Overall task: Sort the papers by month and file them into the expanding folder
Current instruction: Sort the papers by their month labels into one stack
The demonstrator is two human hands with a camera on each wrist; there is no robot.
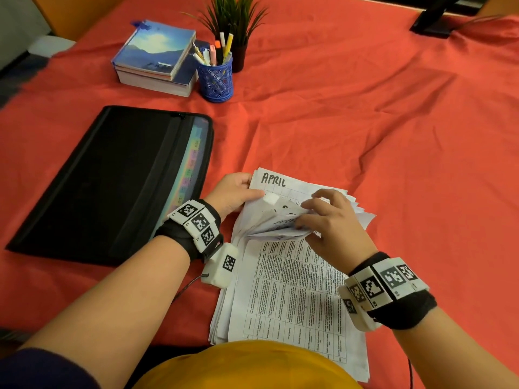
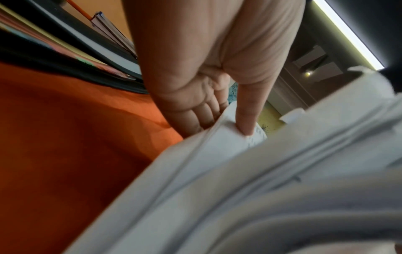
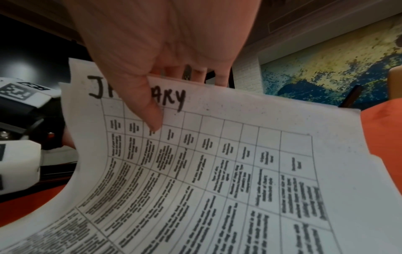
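A stack of printed papers [image 1: 292, 287] lies on the red cloth in front of me. My right hand [image 1: 328, 220] pinches the far ends of several top sheets and bends them back toward me; its wrist view shows the thumb on a sheet headed "January" [image 3: 217, 154]. Beneath them a sheet headed "APRIL" [image 1: 273, 181] is exposed. My left hand [image 1: 238, 192] holds the stack's far left corner, thumb on top and fingers underneath [image 2: 245, 123]. The black expanding folder [image 1: 112, 186] lies to the left, coloured tabs showing along its right edge.
Stacked books [image 1: 157, 57], a blue mesh pen holder [image 1: 215, 80] and a small potted plant [image 1: 236, 29] stand at the back. A dark stand [image 1: 432, 21] sits at the far right. Red cloth [image 1: 393, 136] covers the table.
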